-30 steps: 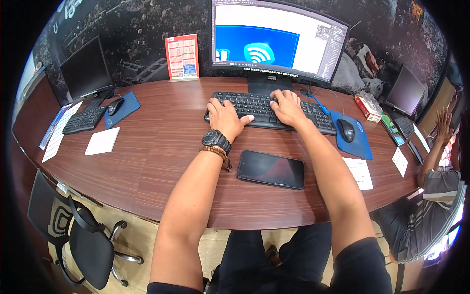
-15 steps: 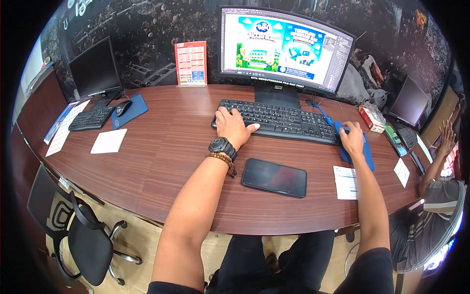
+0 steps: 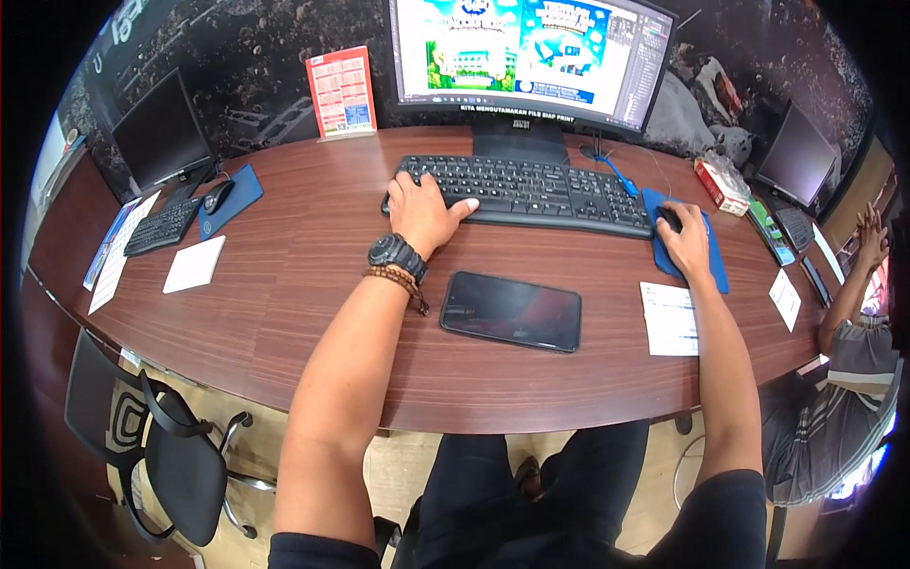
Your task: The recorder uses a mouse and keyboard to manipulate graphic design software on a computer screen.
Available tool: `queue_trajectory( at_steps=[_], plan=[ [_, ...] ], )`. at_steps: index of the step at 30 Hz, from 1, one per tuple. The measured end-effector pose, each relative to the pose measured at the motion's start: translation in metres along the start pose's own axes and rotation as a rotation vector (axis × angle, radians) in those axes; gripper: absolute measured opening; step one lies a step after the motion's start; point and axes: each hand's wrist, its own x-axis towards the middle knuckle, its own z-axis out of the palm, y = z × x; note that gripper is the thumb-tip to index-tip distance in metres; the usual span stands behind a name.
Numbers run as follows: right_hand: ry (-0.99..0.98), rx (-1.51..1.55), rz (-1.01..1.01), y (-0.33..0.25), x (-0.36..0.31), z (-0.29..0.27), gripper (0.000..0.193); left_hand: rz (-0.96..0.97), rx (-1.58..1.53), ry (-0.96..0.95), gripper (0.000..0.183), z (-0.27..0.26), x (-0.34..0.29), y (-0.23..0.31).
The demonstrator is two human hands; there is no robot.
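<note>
My left hand (image 3: 420, 211) rests on the left end of a black keyboard (image 3: 531, 192), fingers spread over the keys, with a black watch and a bead bracelet on the wrist. My right hand (image 3: 684, 244) lies over a black mouse (image 3: 669, 219) on a blue mouse pad (image 3: 713, 267), to the right of the keyboard. A curved monitor (image 3: 526, 59) behind the keyboard shows a colourful design. A black phone (image 3: 511, 310) lies face up on the brown desk (image 3: 313, 275) between my forearms.
A white slip (image 3: 669, 319) lies by my right forearm. At the far left stand a second monitor (image 3: 152, 133), keyboard (image 3: 161, 226), mouse (image 3: 217, 196) and a white pad (image 3: 193, 265). A red card (image 3: 341, 91) stands upright. Another person (image 3: 839, 379) sits at right. An office chair (image 3: 166, 450) is lower left.
My right hand left the keyboard and moved right onto the mouse. The screen changed from a blue graphic to a colourful layout. My left hand stayed on the keys.
</note>
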Motion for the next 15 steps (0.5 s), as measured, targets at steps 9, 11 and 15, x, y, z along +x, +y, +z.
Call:
queue_trajectory(
  at_steps=[9, 11, 15],
  plan=[
    [0.022, 0.077, -0.039, -0.001, -0.001, 0.002, 0.035, -0.058, -0.023, -0.004, 0.059, 0.004, 0.004, -0.009],
    [0.018, 0.068, -0.042, 0.002, -0.002, 0.0, 0.035, -0.062, -0.011, -0.014, 0.06, 0.004, 0.004, -0.006],
    [0.014, 0.06, -0.036, 0.007, -0.001, 0.001, 0.036, -0.08, -0.022, -0.003, 0.058, 0.003, 0.003, -0.002]
  ],
)
